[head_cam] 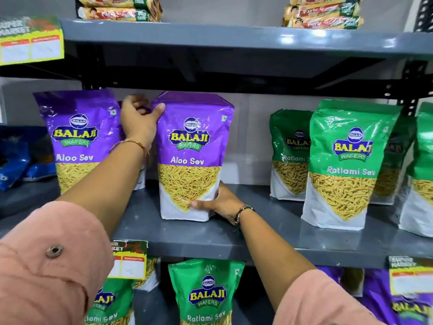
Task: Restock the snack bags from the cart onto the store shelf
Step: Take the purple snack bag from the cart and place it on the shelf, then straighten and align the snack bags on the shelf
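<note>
A purple Aloo Sev bag (191,146) stands upright on the grey middle shelf (210,240). My left hand (138,118) grips its top left corner, thumb on the front. Low on the bag's right side, my right hand (220,202) holds the bottom corner with the fingers across the white base. A second purple Aloo Sev bag (77,137) stands to the left, partly behind my left forearm. The cart is out of view.
Green Ratlami Sev bags (346,165) stand on the same shelf to the right, with a gap between them and the purple bag. The upper shelf (234,38) holds biscuit packs (323,15). More green bags (206,294) and purple bags sit below. Blue bags (14,160) lie far left.
</note>
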`<state>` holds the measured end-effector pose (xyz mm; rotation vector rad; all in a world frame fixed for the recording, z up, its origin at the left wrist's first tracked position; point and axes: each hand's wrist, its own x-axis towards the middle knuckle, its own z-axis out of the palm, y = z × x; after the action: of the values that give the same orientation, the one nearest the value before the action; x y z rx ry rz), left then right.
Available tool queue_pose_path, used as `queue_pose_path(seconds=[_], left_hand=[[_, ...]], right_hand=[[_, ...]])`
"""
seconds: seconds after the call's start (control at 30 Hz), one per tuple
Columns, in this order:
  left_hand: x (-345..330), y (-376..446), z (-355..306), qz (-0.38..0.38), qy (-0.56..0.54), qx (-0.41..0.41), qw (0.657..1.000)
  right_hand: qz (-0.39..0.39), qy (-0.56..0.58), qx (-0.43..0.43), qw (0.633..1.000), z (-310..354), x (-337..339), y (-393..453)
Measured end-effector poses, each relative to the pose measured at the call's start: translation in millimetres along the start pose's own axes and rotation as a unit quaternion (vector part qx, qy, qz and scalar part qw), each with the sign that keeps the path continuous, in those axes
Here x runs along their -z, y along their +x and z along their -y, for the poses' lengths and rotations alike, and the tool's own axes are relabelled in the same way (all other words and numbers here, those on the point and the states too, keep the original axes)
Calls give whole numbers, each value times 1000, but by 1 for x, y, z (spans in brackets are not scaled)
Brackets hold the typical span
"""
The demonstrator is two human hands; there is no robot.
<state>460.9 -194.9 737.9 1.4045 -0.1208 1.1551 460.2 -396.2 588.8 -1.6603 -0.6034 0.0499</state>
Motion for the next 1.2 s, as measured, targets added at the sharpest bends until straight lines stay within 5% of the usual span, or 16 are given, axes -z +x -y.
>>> queue_pose_path(seconds=[0.13, 0.23, 0.33, 0.43, 0.5, 0.57, 0.67, 0.73, 1.1, 1.2], left_hand=[[-16, -47, -24, -54, 173, -238, 954], [-48, -92, -50, -24, 115, -324, 939], [-95, -140, -49, 86, 66, -263, 959], [-145, -197, -39, 259, 13, -61, 964], [-169, -233, -27, 388, 8, 71, 919], [-189, -263, -7, 479, 3, 140, 867], [-208, -288, 23, 494, 22, 129, 860], [-216, -295, 37, 487, 31, 120, 864], [-191, -283, 12, 453, 67, 152, 876], [-190, -283, 8, 465, 58, 152, 870]], right_hand=[[-174, -171, 87, 966, 25, 33, -33], [-308, -305, 237, 870, 44, 78, -67], [-461, -366, 289, 755, 60, 134, -102], [-588, -341, 254, 688, 73, 188, -141], [-618, -281, 186, 710, 66, 220, -159], [-576, -240, 97, 775, 48, 247, -173], [-368, -200, -31, 907, 13, 272, -188], [-262, -201, -75, 941, -3, 278, -192], [-242, -283, -47, 927, -4, 260, -176], [-379, -325, 100, 860, 24, 269, -204]])
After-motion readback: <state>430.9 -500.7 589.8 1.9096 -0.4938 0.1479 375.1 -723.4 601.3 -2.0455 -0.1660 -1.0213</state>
